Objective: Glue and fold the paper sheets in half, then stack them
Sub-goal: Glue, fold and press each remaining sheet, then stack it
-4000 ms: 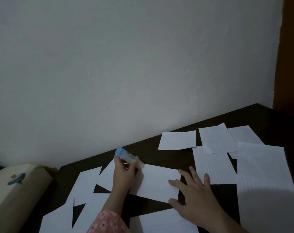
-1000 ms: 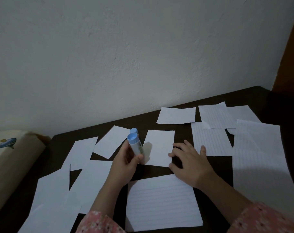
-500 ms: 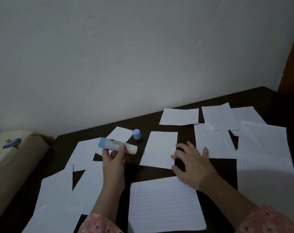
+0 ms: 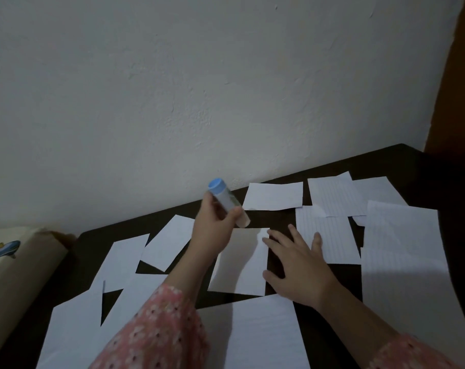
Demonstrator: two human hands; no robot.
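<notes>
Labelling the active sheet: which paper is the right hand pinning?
The small blank sheet in the middle: right hand fingers rest on its right edge, glue stick held above it.

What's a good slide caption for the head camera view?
Left hand holds uncapped glue stick above paper sheet; right hand steadies it.

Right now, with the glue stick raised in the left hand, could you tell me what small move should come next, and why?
Probably lower the glue stick onto the small sheet. Its bare tip points down above the sheet's top edge, and the right hand already presses that sheet's right edge flat.
</notes>
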